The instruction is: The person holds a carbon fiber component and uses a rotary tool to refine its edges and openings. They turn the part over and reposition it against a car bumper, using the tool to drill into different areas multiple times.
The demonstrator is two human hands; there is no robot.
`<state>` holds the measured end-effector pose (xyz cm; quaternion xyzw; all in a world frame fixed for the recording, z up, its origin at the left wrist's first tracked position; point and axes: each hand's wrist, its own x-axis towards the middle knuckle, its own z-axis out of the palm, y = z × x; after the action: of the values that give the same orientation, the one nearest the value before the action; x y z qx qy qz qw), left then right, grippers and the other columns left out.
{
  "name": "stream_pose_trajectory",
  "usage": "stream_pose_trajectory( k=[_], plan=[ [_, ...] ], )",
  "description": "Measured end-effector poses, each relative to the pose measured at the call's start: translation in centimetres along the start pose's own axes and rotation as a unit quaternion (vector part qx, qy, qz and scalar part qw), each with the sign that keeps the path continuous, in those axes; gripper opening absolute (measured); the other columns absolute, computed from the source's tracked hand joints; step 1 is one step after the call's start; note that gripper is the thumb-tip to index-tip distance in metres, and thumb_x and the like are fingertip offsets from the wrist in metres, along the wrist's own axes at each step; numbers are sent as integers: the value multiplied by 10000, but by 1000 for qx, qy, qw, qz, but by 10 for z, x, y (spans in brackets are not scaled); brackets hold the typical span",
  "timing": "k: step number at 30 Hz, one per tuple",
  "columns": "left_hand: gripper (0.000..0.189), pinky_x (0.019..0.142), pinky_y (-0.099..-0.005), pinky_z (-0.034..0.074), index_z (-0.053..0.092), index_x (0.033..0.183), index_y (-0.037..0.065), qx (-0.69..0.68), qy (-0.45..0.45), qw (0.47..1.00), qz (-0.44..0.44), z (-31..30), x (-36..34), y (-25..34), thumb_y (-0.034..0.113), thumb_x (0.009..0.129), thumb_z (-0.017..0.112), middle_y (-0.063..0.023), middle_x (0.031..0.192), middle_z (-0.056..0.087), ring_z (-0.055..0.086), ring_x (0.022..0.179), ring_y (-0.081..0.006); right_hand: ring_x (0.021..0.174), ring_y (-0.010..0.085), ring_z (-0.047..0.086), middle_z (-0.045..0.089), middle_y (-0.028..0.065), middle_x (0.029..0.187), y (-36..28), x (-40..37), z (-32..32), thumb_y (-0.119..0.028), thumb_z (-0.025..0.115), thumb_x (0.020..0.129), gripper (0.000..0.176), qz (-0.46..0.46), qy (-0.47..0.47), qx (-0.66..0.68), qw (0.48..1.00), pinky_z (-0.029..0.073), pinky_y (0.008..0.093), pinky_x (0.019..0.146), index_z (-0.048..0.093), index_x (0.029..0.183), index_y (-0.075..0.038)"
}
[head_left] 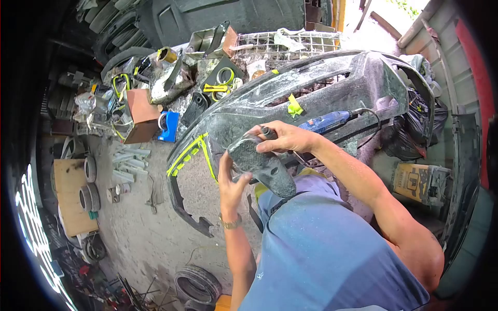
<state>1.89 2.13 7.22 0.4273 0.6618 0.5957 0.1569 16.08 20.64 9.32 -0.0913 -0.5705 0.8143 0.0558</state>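
Note:
My left hand (232, 181) grips the lower left side of a dark grey, dusty plastic car part (275, 176), with the thumb against its face. This part has a mesh-textured upper area and a smooth rounded lower end, tilted toward my body. At its upper right, my right hand (288, 139) is closed around a short black cylindrical handle (268, 133); the handle's working end is hidden. Just beyond my hands lies a large sanded car bumper (223, 122), with yellow-green masking tape (188, 154) along its left edge. A blue power tool (327, 122) rests on the bumper near my right forearm.
Behind the bumper, a cluttered bench holds tape rolls (225, 76), a blue tape dispenser (168, 126) and a wire rack (275, 44). Tyres (197, 285) and a wooden board (72, 197) are on the left side. Black bags (415, 124) and a cardboard box (415, 181) stand at right.

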Motion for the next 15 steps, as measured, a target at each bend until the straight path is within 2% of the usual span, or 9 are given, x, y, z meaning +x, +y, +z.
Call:
stream_pose_trajectory(
  k=[2, 3, 4, 5, 7, 8, 12, 14, 15],
  plan=[
    [368, 849, -271, 479, 623, 1193, 0, -123, -172, 958, -194, -16, 5, -25, 139, 866, 719, -42, 1035, 685, 614, 941, -121, 836, 46, 523, 590, -24, 945, 8, 11, 1, -225, 715, 895, 423, 24, 10, 47, 999, 444, 229, 732, 577, 1235, -16],
    [223, 720, -232, 461, 683, 1067, 6, -146, -138, 956, -214, -10, 9, -18, 126, 881, 708, 17, 905, 677, 570, 797, -59, 896, 62, 544, 609, -8, 979, 13, 16, -1, -227, 711, 897, 414, 42, 27, 88, 995, 464, 249, 798, 579, 1224, -10],
    [182, 675, -215, 429, 684, 1036, 18, -151, -119, 956, -221, -7, 5, -35, 130, 893, 698, 39, 869, 653, 531, 756, -36, 967, 94, 564, 627, 50, 1095, 26, 24, -8, -232, 707, 899, 423, 0, 86, -60, 994, 467, 284, 873, 559, 1219, 2],
    [143, 631, -199, 397, 685, 1005, 30, -154, -102, 956, -229, -4, 0, -56, 134, 906, 688, 62, 833, 629, 492, 715, -12, 967, 94, 564, 627, 50, 1095, 34, 26, -12, -232, 707, 899, 423, 3, 82, -60, 995, 467, 284, 873, 559, 1219, 2],
    [118, 610, -194, 370, 682, 969, 41, -160, -84, 951, -250, 3, -2, -74, 141, 907, 690, 80, 801, 598, 459, 695, -2, 891, 94, 530, 596, 31, 1049, 52, 18, -22, -214, 705, 891, 404, -77, 281, -186, 938, 453, 257, 821, 559, 1210, -12],
    [102, 588, -189, 342, 678, 933, 51, -165, -70, 947, -268, 4, -1, -81, 149, 908, 692, 99, 769, 567, 425, 675, 9, 948, 133, 531, 570, 68, 1118, 61, 10, -29, -209, 695, 891, 434, -58, 294, -224, 927, 423, 300, 931, 519, 1239, -18],
    [106, 594, -184, 344, 673, 917, 58, -197, -93, 922, -321, 8, 12, -100, 159, 904, 699, 105, 757, 554, 424, 672, 11, 1018, 239, 575, 591, 185, 1108, 71, -36, -22, -220, 589, 945, 380, -32, 307, -295, 904, 450, 361, 904, 456, 1222, 3],
    [132, 571, -195, 317, 675, 903, 52, -226, -85, 909, -341, 12, 21, -103, 176, 891, 719, 104, 744, 550, 406, 652, 8, 981, 284, 557, 568, 178, 1041, 66, -54, -15, -207, 484, 970, 292, 131, 269, -105, 948, 439, 400, 879, 434, 1171, -1],
    [145, 559, -201, 304, 676, 896, 49, -238, -80, 902, -352, 11, 21, -106, 184, 884, 728, 103, 738, 548, 398, 643, 6, 981, 284, 557, 568, 178, 1041, 70, -59, -12, -207, 484, 970, 292, 140, 267, -105, 948, 439, 400, 879, 434, 1171, -1]
  ],
)
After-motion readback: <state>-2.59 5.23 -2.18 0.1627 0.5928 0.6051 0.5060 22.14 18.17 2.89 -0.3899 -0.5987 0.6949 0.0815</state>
